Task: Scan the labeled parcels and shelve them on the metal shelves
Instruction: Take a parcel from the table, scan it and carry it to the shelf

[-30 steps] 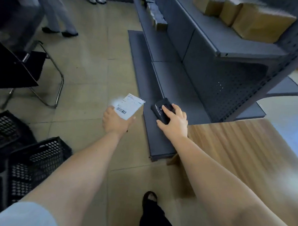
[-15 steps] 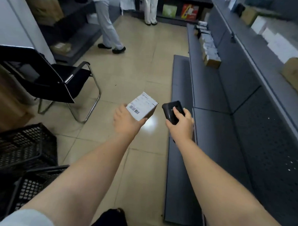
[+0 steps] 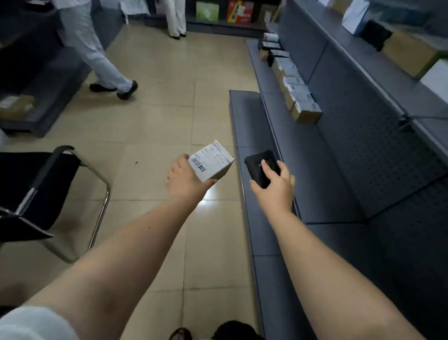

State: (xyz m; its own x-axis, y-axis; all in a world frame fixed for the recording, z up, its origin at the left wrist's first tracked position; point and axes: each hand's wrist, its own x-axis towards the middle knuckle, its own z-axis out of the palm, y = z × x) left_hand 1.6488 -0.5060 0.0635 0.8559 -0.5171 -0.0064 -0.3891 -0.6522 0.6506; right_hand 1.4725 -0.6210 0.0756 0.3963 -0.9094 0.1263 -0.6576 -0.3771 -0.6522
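Left hand is gripping a small white-labelled cardboard parcel, barcode side up, held out over the beige tiled floor. Right hand is wrapped around a black handheld scanner just right of it, above the low grey metal shelf. More boxes lined up farther along that shelf.

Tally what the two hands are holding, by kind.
Labeled parcels: 1, a small box gripped by the left hand.
Handheld scanners: 1, a black scanner gripped by the right hand.
Total: 2 things held.
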